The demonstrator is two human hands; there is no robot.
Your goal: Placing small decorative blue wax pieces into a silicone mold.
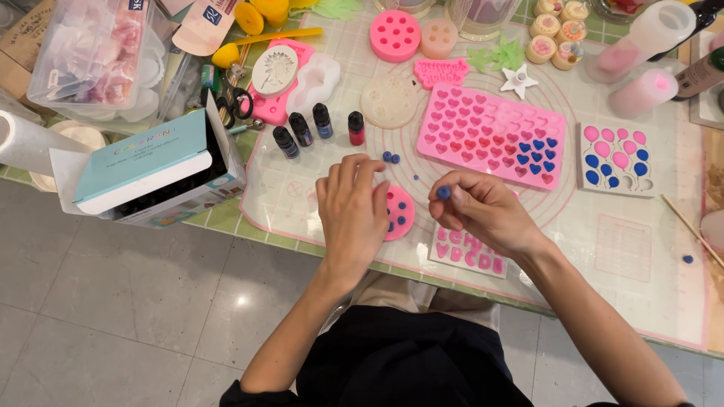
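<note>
My left hand [352, 207] rests palm-down on a round pink silicone mold [397, 213] that has small blue pieces in its holes. The hand covers most of the mold. My right hand [483, 209] hovers just to the right of it and pinches a small blue bead [443, 193] between thumb and fingertips. Two loose blue beads [391, 157] lie on the translucent work mat [626, 249] just beyond the left hand. Under my right wrist lies a pink letter mold [467, 252].
A large pink heart mold [494, 136] and a white balloon mold [615, 158] lie to the right. Several small dye bottles [317, 128] stand behind my left hand. An open box [158, 169] sits at the left table edge. A wooden stick [690, 226] lies far right.
</note>
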